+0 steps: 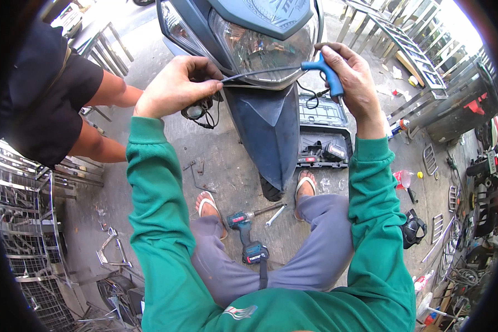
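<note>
We see a T-handle tool (327,74) with a blue plastic grip and a thin dark shaft that runs to the left, just in front of the scooter (260,55). Our right hand (351,77) is closed firmly around the blue grip, the fingers wrapped over its crossbar. Our left hand (177,86) pinches the far end of the shaft between thumb and fingers, nearly closed on it. The shaft lies across the lower edge of the clear, curved headlight, above the smooth dark blue front panel that narrows down to the black tyre. Under the scooter, on the rough concrete floor, an open black tool case (323,135) lies to the right of the wheel. Between our feet in sandals lies a cordless drill (248,235), teal and black, with a long bit, and a small metal wrench (275,216) just beside it. At the left, another person (55,105) in a dark shirt stands near shiny metal racks (22,221).
</note>
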`<act>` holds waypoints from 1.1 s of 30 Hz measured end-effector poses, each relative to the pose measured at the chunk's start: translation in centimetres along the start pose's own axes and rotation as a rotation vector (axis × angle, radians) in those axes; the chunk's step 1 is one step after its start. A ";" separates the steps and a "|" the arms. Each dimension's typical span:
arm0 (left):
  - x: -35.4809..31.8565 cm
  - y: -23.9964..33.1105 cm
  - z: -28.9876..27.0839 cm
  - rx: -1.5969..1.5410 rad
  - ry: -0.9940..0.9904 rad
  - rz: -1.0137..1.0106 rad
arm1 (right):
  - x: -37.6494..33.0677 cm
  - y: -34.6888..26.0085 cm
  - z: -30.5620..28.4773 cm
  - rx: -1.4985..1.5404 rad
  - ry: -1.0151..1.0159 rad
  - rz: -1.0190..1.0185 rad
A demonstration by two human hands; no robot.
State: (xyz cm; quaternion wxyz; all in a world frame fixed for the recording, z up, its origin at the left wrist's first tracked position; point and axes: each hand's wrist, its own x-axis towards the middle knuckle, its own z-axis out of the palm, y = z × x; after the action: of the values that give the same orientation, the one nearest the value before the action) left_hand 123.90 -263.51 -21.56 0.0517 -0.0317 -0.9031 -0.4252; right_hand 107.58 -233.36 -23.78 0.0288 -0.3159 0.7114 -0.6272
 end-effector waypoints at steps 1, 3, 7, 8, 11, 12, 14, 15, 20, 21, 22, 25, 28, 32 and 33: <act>0.1 0.0 0.0 -0.012 0.000 0.007 | -0.1 -0.3 0.0 -0.030 0.003 -0.008; 0.0 -0.1 -0.1 -0.040 0.002 0.003 | -0.3 -0.6 -0.2 0.098 -0.020 0.023; 0.0 -0.8 -0.4 -0.091 -0.057 0.023 | -1.1 -0.4 -1.5 0.486 -0.276 -0.002; 0.0 -1.0 -0.5 -0.064 -0.050 0.037 | -1.0 -0.3 -2.1 0.639 -0.442 -0.054; 0.2 -1.9 -0.3 -0.053 -0.045 0.052 | -0.7 1.1 -2.8 0.483 -0.528 -0.140; 0.3 -2.2 -0.2 -0.074 -0.006 0.032 | -0.3 1.5 -3.1 0.518 -0.542 -0.072; 0.7 -2.5 -0.1 -0.015 0.050 0.083 | -0.1 2.2 -3.3 0.467 -0.440 -0.067; 0.8 -2.6 -0.1 0.036 0.072 0.118 | 0.1 2.4 -3.4 0.434 -0.436 -0.116; 0.8 -2.8 0.1 -0.013 0.062 0.085 | 0.8 2.6 -3.1 0.105 -0.192 -0.122; 0.8 -2.8 0.1 -0.040 0.053 0.068 | 1.0 2.4 -3.1 0.072 -0.103 -0.091; 0.8 -2.8 0.1 -0.028 0.056 0.065 | 1.3 2.3 -3.0 0.051 -0.077 -0.079; 0.9 -2.6 0.1 -0.012 0.059 0.067 | 1.9 1.8 -2.3 0.002 -0.021 -0.043; 0.8 -2.4 0.0 -0.008 0.035 0.087 | 2.4 1.2 -1.0 0.045 0.002 -0.105; 0.5 -2.5 -0.1 0.030 0.043 0.100 | 2.2 -1.3 -2.1 -0.348 -0.126 -0.282; 0.5 -2.5 -0.1 0.034 0.059 0.100 | 1.9 -1.6 -2.3 -0.371 -0.164 -0.271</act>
State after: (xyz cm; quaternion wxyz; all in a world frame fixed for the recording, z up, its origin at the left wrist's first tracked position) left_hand 123.16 -265.22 -23.37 0.1001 -0.0632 -0.9055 -0.4075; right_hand 105.74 -232.29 -21.12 -0.0563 -0.4582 0.7609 -0.4560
